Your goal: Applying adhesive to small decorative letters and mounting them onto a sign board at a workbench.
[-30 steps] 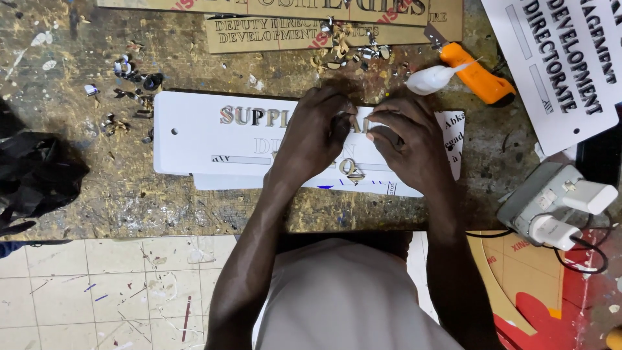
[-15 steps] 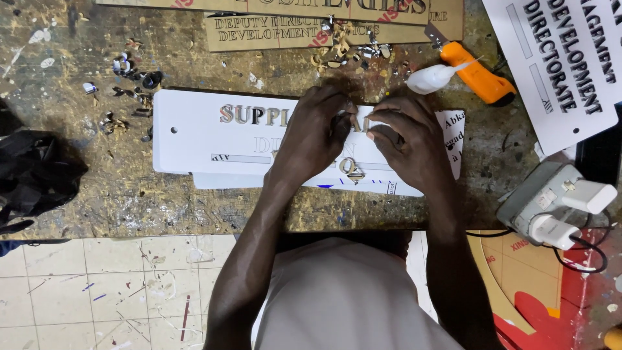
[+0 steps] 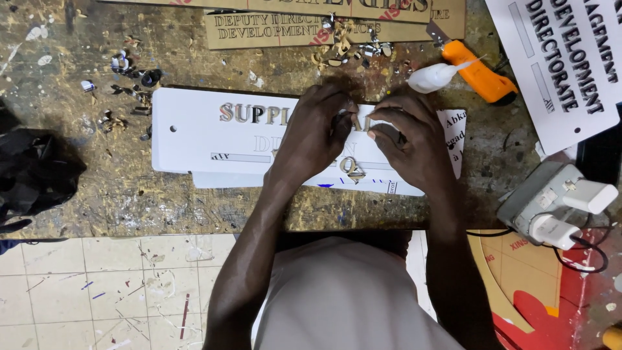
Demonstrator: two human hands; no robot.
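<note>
A white rectangular sign plate [image 3: 194,139] with metallic cut-out letters lies on the worn wooden workbench [image 3: 116,194]. My left hand [image 3: 317,133] and my right hand [image 3: 414,139] rest on its middle, fingertips pinched together over a small letter piece that is mostly hidden between them. A loose metallic letter [image 3: 353,170] lies on the plate just below my hands. Under the plate sits a sheet of printed paper [image 3: 453,139].
A small white glue bottle [image 3: 435,76] and an orange utility knife [image 3: 483,79] lie behind my right hand. Brown letter boards [image 3: 272,29], metal scraps [image 3: 126,78], a white sign [image 3: 564,65], a power strip with plugs [image 3: 557,204] and a black bag [image 3: 32,172] surround the plate.
Both hands stay on the plate's middle; the fingertips have shifted only slightly around the small piece.
</note>
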